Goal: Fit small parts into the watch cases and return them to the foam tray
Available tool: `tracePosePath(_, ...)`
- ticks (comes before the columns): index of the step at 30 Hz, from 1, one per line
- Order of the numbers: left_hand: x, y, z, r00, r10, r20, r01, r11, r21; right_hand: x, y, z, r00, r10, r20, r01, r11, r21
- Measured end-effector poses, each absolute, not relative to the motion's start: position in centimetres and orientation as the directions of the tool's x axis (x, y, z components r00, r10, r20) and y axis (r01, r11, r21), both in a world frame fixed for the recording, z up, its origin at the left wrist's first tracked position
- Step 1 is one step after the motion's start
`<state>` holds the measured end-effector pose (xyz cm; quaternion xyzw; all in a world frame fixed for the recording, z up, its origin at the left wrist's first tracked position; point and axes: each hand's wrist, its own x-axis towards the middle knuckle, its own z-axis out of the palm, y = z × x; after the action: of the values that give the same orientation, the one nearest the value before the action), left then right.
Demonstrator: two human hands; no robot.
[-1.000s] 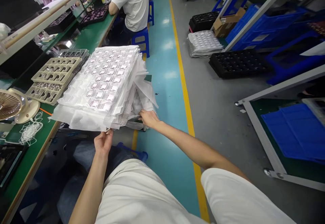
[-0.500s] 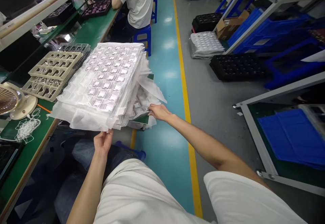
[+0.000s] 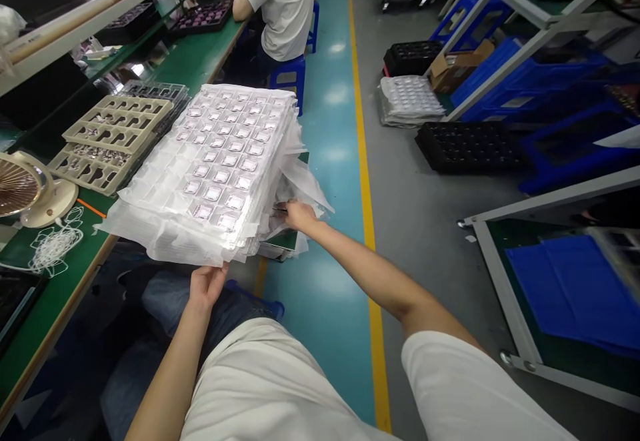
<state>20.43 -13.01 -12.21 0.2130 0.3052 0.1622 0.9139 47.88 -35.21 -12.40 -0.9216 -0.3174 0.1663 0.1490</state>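
Observation:
A stack of clear plastic trays [image 3: 235, 141], layered with thin white foam sheets [image 3: 165, 231], overhangs the workbench's front edge. Small pale, rectangular pieces sit in many of the top tray's pockets. At the stack's near lower edge, my left hand [image 3: 207, 285] is closed on the trays, fingertips partly tucked beneath. My right hand [image 3: 300, 215] reaches in at the right side, below the upper layers. Its fingers are closed around something thin and dark that I cannot make out. Beside it, a loose foam sheet [image 3: 313, 184] sticks out over a lower green surface [image 3: 285, 239].
Beige compartment trays [image 3: 113, 137] with small metal parts, a fan [image 3: 30, 187] and a coiled white cord [image 3: 57, 247] are on the green bench. A person [image 3: 280, 11] sits farther along. Right of the aisle are black trays [image 3: 467, 147] and a wheeled rack [image 3: 510, 294].
My right hand has moved left, deeper beneath the overhanging trays. My left hand stays at the stack's near edge. The view has shifted slightly.

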Motion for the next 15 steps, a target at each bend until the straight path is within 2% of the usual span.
tracePosePath(7,18.0,-13.3,-11.7,0.766,0.383,-0.516,-0.010,0.810,0.587,48.7,-32.9,-10.9,0.793,0.544,-0.272,0.430,-0.818,-0.381)
tracePosePath(13,12.6,-14.9,-7.9,0.785,0.360,-0.504,0.099,0.731,0.675,46.0,-37.6,-6.7,0.873,0.434,-0.225,0.301,-0.840,-0.451)
tracePosePath(15,10.7,-15.9,-6.2,0.795,0.341,-0.502,0.144,0.696,0.703,42.1,-39.2,-5.1,0.860,0.461,-0.218,0.308,-0.811,-0.498)
